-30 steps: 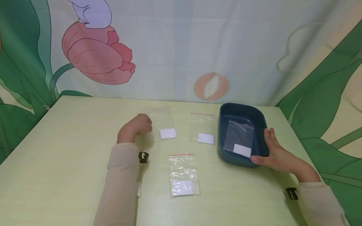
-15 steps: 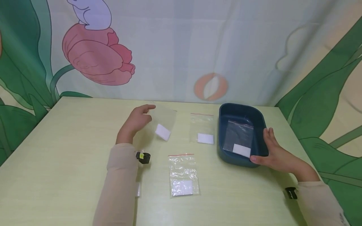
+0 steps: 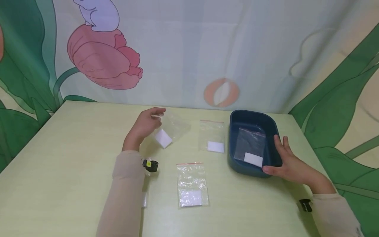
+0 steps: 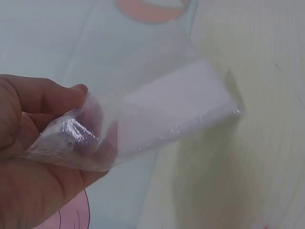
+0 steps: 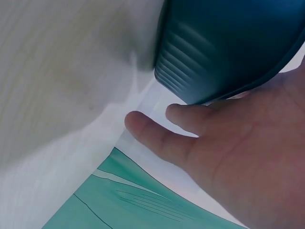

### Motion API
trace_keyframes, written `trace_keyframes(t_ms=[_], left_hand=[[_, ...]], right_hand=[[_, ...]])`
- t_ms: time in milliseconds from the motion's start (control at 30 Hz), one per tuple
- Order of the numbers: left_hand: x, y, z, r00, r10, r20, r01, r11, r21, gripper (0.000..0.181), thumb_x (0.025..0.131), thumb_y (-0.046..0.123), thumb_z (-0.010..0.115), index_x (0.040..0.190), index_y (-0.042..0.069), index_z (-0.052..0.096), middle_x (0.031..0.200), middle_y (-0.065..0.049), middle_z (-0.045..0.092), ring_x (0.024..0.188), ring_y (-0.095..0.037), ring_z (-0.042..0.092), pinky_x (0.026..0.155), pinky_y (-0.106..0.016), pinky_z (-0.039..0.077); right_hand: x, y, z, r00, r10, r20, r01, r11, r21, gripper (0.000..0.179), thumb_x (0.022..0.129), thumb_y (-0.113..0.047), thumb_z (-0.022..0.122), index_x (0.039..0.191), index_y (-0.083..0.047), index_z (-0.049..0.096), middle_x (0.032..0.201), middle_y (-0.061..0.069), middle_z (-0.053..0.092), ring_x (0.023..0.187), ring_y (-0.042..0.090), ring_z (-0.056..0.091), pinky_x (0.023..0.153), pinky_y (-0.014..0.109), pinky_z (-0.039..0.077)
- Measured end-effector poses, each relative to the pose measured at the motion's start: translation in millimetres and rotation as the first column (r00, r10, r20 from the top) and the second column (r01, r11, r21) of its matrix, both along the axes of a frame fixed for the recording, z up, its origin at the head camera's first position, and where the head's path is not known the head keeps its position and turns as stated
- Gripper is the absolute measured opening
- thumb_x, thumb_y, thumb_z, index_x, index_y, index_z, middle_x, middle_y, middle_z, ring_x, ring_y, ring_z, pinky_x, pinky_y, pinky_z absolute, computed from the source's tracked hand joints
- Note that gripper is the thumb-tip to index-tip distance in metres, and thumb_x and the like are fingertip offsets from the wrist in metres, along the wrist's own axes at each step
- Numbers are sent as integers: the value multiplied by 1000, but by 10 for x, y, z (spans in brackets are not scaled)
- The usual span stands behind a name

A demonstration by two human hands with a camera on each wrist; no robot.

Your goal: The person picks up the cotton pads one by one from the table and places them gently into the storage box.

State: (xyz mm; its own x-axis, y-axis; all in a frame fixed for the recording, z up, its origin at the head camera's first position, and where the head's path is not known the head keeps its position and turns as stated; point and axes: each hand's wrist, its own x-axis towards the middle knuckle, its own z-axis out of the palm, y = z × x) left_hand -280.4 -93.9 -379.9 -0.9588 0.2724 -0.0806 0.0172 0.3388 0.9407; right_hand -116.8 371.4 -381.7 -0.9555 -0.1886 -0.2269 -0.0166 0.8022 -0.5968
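My left hand [image 3: 145, 123] pinches a clear zip bag [image 3: 177, 126] between thumb and fingers near the far left part of the table. The bag hangs crumpled above the tabletop, with a white card [image 4: 169, 98] inside it. On the right stands a dark blue plastic box [image 3: 251, 172]. My right hand [image 3: 293, 166] rests against its right side, fingers straight and spread, with the thumb at the near corner of the rim. Another clear bag [image 3: 250, 143] with a white card lies inside the box.
Left of the box lies a zip bag with a red seal [image 3: 211, 131]. A similar bag [image 3: 192, 184] lies nearer on the table [image 3: 59, 174]. One more bag [image 3: 144, 199] is mostly hidden by the left sleeve. A printed curtain [image 3: 177, 59] hangs behind.
My left hand has taken hold of the far left bag, lifting and turning it; its white card has swung left and tilted. The right hand and the box stay in place.
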Motion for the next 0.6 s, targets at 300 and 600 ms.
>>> trace_keyframes(t_ms=[300, 600], left_hand=[[64, -180, 32, 993, -78, 93, 88, 990, -109, 51, 94, -1, 46, 145, 5, 53, 138, -22, 44, 117, -32, 50, 101, -44, 46], [44, -151, 62, 997, -65, 48, 70, 991, -118, 55, 96, -1, 52, 151, 2, 45, 152, -24, 39, 112, -38, 62, 99, -45, 48]], right_hand=[[-17, -55, -16, 1000, 21, 3, -21, 1000, -20, 119, 92, -40, 73, 158, -12, -21, 156, 23, -36, 141, 62, -7, 101, 79, 19], [-29, -77, 28, 1000, 28, -12, -28, 1000, 9, 126, 90, -42, 75, 153, -2, -26, 156, 22, -36, 142, 60, -8, 104, 77, 17]])
